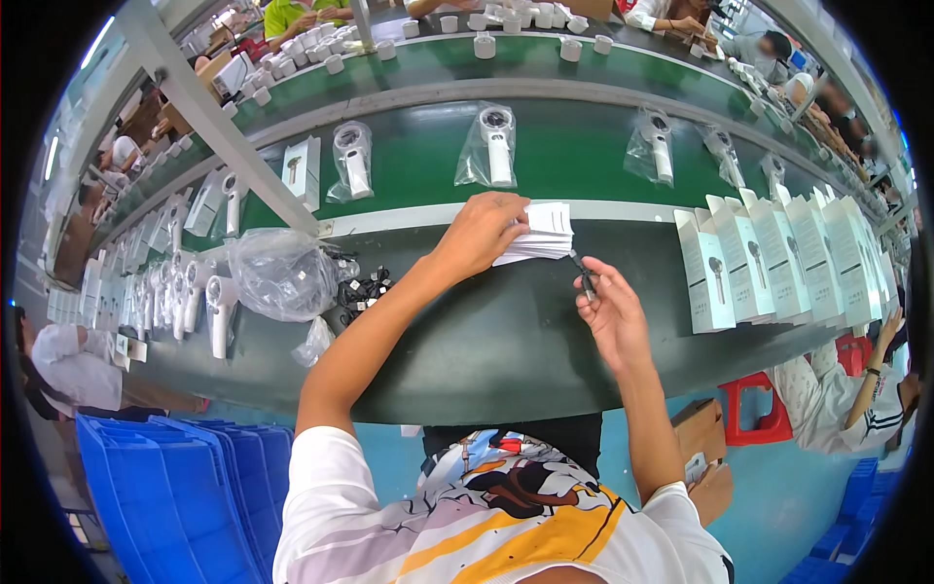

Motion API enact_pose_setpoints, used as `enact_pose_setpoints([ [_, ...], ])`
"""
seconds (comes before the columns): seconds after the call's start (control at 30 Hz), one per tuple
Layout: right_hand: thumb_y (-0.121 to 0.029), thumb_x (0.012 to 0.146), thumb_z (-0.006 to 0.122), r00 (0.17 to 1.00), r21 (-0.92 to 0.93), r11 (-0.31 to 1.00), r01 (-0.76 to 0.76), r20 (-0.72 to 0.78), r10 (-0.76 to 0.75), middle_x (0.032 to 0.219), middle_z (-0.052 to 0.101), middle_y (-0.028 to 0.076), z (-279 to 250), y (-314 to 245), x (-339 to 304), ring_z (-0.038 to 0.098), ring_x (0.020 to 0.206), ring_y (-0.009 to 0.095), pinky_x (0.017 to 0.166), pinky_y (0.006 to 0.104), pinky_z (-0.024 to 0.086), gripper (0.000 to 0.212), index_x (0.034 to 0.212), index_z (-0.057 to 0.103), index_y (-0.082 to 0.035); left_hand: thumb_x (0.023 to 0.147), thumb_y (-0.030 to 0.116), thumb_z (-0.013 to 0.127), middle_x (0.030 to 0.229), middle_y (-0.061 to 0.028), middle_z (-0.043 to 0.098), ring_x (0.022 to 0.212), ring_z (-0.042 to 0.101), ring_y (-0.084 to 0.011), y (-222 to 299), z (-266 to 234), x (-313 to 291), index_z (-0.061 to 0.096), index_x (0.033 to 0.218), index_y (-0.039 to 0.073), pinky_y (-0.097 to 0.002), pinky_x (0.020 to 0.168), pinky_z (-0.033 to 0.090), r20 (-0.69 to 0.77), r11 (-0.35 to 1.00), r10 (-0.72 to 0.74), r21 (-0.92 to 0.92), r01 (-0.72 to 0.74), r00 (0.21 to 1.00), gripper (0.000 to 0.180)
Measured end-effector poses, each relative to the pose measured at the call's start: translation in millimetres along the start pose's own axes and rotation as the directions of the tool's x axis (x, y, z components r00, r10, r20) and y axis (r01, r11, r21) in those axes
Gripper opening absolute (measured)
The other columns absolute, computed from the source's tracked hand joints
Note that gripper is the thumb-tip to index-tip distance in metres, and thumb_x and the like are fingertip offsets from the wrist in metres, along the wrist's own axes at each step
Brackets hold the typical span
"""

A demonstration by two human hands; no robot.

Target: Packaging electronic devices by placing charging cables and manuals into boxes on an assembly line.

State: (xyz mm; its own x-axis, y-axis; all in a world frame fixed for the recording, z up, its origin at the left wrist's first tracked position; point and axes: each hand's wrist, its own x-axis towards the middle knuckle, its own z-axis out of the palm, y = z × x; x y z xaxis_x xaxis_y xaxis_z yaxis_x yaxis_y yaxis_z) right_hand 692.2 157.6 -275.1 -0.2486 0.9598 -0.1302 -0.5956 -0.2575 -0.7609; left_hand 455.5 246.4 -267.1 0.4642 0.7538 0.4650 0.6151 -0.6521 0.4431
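My left hand (481,234) reaches to the back of the dark bench, its fingers curled onto the left side of a stack of white folded leaflets (548,232). How many of the leaflets its fingertips hold is hidden. To the right of the stack, my right hand (616,313) pinches a short black cable (586,276) between thumb and fingers, with one plug pointing up toward the leaflets. Beside my left forearm lies a pile of similar black cables (366,290). White handheld fans (498,146) in clear bags lie on the green conveyor belt (418,146) beyond the bench.
Open white printed boxes (722,277) stand in a row at right. At left are a large clear plastic bag (279,274) and several unbagged fans (221,313). A slanting metal post (229,136) crosses the left side. Blue crates (161,477) and a red stool (757,414) flank me; other people work around.
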Motion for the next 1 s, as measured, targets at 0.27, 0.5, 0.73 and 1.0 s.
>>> enact_pose_setpoints([
  [0.27,-0.004,0.089,0.058,0.985,-0.315,0.936,0.157,-0.013,-0.169,0.101,0.062,0.01,-18.8,-6.9,-8.4,0.054,0.083,0.011,0.075,0.0241,0.044,0.036,0.124,0.051,0.003,0.082,0.007,0.064,0.101,-0.0128,0.064,0.098,0.059,-0.0321,18.9,-1.2,-5.5,0.06,0.089,0.0,-0.0416,0.088,0.044,-0.195,0.989,0.134,0.094,-0.117,0.972,0.011],
  [0.5,0.0,0.086,0.06,0.95,-0.683,0.672,0.285,0.106,-0.294,0.097,0.057,0.004,-16.3,-10.4,-13.6,0.055,0.091,0.011,0.083,0.0247,0.044,0.026,0.112,0.061,0.002,0.081,0.008,0.065,0.103,-0.0105,0.057,0.1,0.056,-0.0315,53.4,22.0,-66.4,0.055,0.092,0.003,-0.0404,0.085,0.046,0.041,0.979,0.201,-0.039,-0.2,0.979,0.016],
  [0.73,0.0,0.078,0.065,0.839,-0.874,0.087,0.478,0.425,-0.34,0.115,0.054,0.015,-28.9,31.5,-4.7,0.054,0.101,0.03,0.087,0.0362,0.044,0.011,0.089,0.062,-0.003,0.079,0.005,0.067,0.104,-0.0149,0.058,0.098,0.057,-0.0335,56.9,43.3,-79.9,0.054,0.089,0.001,-0.0404,0.083,0.048,0.067,0.99,0.108,-0.096,-0.102,0.992,0.018],
  [1.0,-0.003,0.08,0.062,0.81,-0.847,-0.032,0.531,0.518,-0.275,0.106,0.054,0.014,-36.9,39.0,-12.4,0.051,0.099,0.031,0.085,0.0384,0.041,0.017,0.096,0.059,-0.004,0.078,0.003,0.067,0.104,-0.0164,0.058,0.097,0.056,-0.0357,60.3,38.1,-72.0,0.054,0.09,0.001,-0.0423,0.082,0.048,0.143,0.986,0.121,-0.13,-0.103,0.982,0.017],
])
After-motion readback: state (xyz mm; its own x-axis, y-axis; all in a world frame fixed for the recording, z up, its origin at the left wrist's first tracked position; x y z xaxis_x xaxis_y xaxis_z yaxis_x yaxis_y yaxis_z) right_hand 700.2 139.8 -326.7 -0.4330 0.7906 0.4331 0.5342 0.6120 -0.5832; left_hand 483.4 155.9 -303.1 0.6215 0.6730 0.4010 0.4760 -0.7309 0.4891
